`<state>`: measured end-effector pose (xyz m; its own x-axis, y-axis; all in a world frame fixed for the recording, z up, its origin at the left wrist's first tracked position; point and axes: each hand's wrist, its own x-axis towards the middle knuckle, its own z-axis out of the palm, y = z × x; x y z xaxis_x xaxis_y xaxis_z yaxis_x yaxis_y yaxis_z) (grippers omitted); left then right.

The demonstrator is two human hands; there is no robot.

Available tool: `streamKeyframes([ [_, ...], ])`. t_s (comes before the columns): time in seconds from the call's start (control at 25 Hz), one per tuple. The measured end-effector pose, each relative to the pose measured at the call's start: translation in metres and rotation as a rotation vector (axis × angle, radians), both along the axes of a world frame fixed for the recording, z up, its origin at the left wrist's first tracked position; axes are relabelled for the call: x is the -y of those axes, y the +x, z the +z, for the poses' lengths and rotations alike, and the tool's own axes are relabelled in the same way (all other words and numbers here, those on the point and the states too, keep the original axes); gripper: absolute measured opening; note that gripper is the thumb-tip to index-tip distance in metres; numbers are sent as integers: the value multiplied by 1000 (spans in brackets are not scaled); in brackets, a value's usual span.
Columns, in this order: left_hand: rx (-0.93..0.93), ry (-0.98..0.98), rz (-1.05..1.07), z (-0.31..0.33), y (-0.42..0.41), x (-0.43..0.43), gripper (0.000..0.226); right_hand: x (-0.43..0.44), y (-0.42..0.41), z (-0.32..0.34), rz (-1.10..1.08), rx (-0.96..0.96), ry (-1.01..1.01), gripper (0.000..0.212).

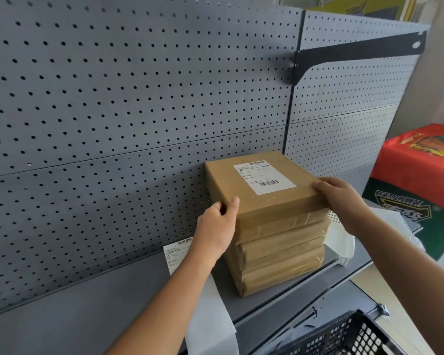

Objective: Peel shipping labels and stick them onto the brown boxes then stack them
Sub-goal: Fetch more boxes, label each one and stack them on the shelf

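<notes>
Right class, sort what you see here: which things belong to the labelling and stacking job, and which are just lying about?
Part of the job:
top brown box with its stuck label
stack of boxes beneath
loose label sheet
left hand, right hand

Just lying about:
black crate
red and green carton
wall bracket

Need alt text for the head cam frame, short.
Two bare hands, left hand and right hand, hold the labelled top box on a stack of brown boxes on a grey shelf against pegboard. Another shipping label lies left.
</notes>
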<state>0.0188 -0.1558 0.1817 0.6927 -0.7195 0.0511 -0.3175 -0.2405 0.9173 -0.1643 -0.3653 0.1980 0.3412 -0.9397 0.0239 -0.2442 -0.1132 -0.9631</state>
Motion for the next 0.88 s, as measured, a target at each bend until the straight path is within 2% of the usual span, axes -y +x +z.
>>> streamKeyframes([
  [0.16,4,-21,25,-2,-3,4,40,4,-2,-2,-7,-33,-8,27],
  [0.28,45,12,15,0,1,0,51,-2,0,3,-37,-134,-131,38],
  [0.4,265,77,85,4,15,-13,61,-14,6,14,-84,-335,-441,42],
  [0.52,497,136,193,15,40,-41,54,-37,25,26,-41,-432,-647,39],
  [0.68,631,228,331,29,80,-105,48,-80,67,35,56,-447,-800,36],
  [0.88,654,355,526,29,122,-213,48,-153,139,38,228,-403,-888,35],
])
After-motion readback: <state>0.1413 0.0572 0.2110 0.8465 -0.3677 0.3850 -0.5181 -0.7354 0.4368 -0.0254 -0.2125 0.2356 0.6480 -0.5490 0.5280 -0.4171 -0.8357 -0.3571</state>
